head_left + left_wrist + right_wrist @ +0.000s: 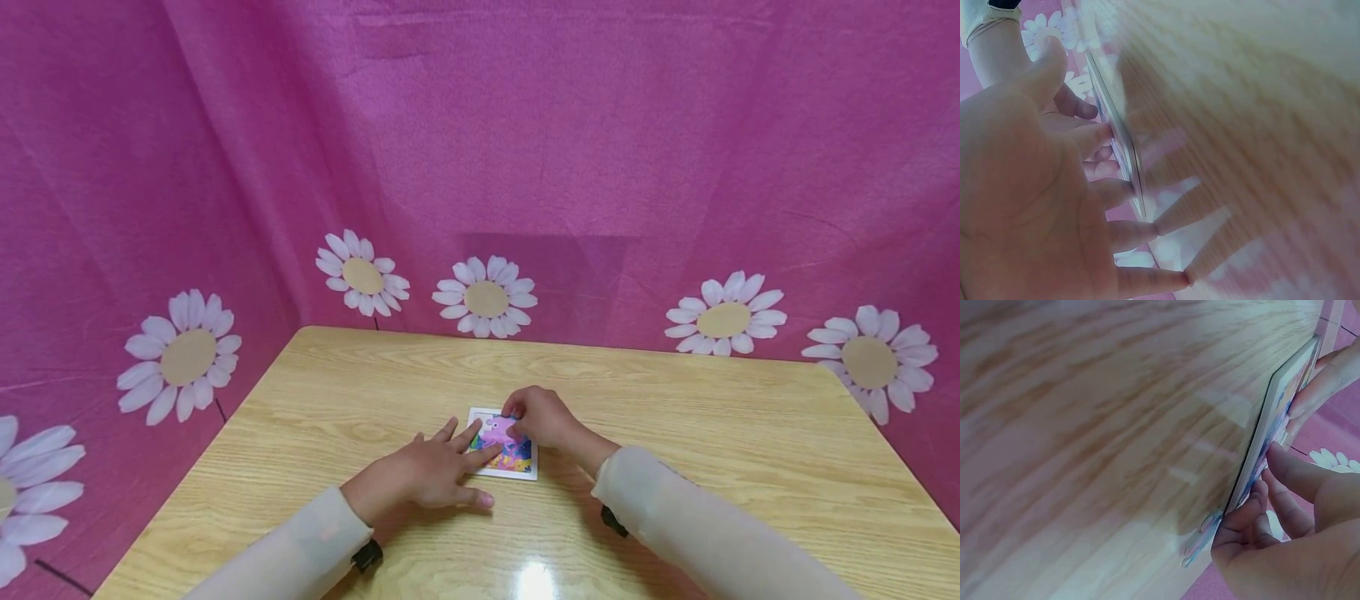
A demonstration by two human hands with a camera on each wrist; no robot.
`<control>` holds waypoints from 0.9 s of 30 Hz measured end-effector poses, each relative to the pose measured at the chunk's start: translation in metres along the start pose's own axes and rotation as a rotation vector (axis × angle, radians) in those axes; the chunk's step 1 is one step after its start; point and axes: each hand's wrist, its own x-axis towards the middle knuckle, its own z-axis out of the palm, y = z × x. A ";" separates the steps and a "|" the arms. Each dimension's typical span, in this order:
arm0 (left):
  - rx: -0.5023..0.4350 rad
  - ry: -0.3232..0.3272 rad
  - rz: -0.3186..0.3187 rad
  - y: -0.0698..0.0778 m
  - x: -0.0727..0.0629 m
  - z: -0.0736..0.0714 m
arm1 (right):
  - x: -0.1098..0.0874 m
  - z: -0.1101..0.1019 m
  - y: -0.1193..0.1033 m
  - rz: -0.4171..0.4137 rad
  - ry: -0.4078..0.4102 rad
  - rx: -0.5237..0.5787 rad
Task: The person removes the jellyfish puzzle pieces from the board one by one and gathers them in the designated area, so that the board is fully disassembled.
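A small picture puzzle (507,463) with a white frame lies flat on the wooden table. Its picture has a pink figure over blue, green and yellow. My left hand (438,471) has its fingers spread, some fingertips resting on the puzzle's left side. The right hand (542,419) grips at the far right corner, its thumb on the picture and its other fingers curled at the edge. In the right wrist view a small coloured shape (1202,540) shows just beyond those curled fingers; I cannot tell whether it is a loose piece or a reflection.
The glossy wooden table (675,417) extends around the puzzle on every side. A pink cloth (562,150) with white daisies hangs behind and at the left. Each wrist carries a dark strap piece (367,556) below the sleeve.
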 end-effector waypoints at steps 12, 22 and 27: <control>-0.002 0.006 0.008 -0.001 0.001 0.001 | 0.001 0.002 -0.002 0.002 -0.034 -0.014; 0.003 0.006 0.003 -0.001 0.001 0.000 | 0.001 0.000 -0.004 -0.007 -0.054 -0.012; -0.008 0.002 0.005 -0.001 0.001 0.000 | 0.003 0.003 -0.005 -0.008 -0.063 -0.007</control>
